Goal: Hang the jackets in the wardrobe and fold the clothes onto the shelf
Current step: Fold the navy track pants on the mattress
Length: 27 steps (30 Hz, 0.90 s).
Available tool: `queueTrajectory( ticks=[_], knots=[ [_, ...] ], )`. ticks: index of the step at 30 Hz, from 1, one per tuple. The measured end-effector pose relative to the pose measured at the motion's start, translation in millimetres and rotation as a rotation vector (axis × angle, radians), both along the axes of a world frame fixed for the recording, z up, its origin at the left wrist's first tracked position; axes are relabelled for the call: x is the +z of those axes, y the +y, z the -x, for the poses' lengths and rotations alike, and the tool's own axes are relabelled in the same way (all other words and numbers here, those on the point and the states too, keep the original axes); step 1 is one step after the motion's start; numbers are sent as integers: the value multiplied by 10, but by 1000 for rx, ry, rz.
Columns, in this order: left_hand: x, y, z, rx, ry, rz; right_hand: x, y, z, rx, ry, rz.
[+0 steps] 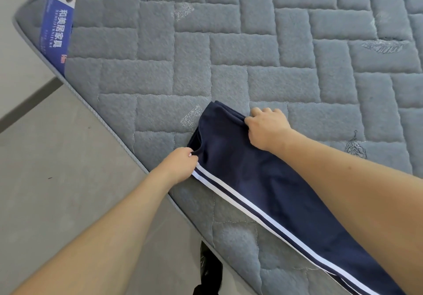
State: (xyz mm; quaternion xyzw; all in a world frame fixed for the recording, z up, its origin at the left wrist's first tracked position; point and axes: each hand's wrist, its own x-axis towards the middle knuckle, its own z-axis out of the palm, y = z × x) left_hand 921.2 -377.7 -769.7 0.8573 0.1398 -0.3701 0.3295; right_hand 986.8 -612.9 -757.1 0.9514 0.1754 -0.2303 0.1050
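Note:
Navy blue trousers (pixel 256 180) with two white side stripes lie flat on the grey quilted mattress (pixel 206 54), running from the middle down to the lower right corner. My left hand (pixel 179 165) pinches the waistband corner at the striped edge, near the mattress border. My right hand (pixel 266 126) grips the opposite waistband corner, fingers curled over the bunched fabric. My right forearm covers part of the trouser leg.
The mattress edge runs diagonally from upper left to bottom centre, with a blue printed label (pixel 57 34) at its top-left corner. Grey floor (pixel 57 169) lies to the left. A black object (pixel 209 272) sits by the mattress edge at the bottom.

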Motion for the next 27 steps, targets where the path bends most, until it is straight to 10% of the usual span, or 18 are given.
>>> queueTrajectory(
  ticks=[8,15,19,27],
  knots=[
    [-8,-136,57,-34,-22,-254,18,193,29,-52,97,154],
    [28,-421,-177,-455,-766,-444,55,-396,105,-216,195,-234],
    [-88,-885,-453,-814,-620,-284,53,-847,419,-82,231,-181],
    [-89,-1296,-655,-855,-531,-507,93,-1252,755,-345,640,-140]
  ],
)
